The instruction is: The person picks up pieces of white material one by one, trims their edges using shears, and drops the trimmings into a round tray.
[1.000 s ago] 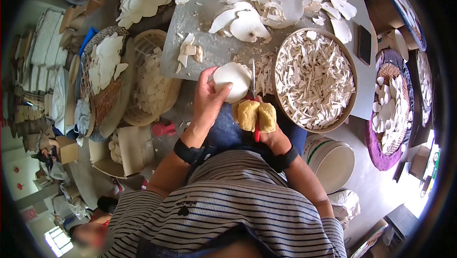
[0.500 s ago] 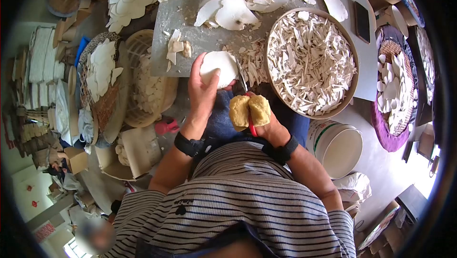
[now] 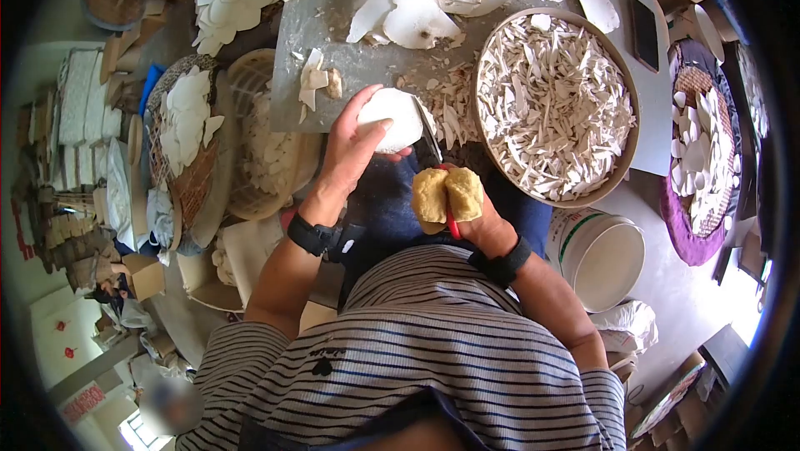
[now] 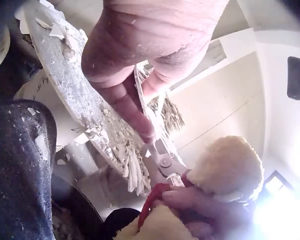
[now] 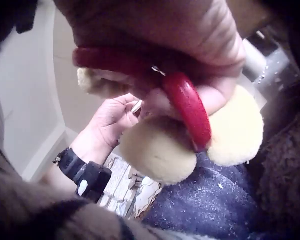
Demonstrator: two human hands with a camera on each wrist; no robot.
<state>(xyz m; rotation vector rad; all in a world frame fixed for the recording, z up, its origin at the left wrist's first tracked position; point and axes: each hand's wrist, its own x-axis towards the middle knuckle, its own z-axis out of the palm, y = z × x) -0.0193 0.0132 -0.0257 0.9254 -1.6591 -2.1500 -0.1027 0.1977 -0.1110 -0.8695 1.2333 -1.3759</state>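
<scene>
In the head view, my left hand [image 3: 346,149] pinches a thin white rounded slice [image 3: 392,118], thumb on its upper face and fingers beneath. Its edge shows in the left wrist view, just above the pivot of the scissors [image 4: 165,162]. My right hand [image 3: 486,228] grips these scissors by their red handles [image 5: 190,107], which have yellow spongy pads [image 3: 429,197] around them. The scissor blades lie along the slice's right edge, pointing away from my body. Part of the right hand is hidden by the pads in the head view.
A round tray [image 3: 637,118] full of white slivers sits at the table's front right. Large white flat pieces [image 3: 412,22] lie behind, with a phone [image 3: 643,34] at the right. Below are a white bucket [image 3: 604,264] and a basket [image 3: 242,193] at the left.
The scissor blades have swung from upright to slanting along the slice's right edge. The slice has tilted a little in my left hand. The head view has shifted slightly.
</scene>
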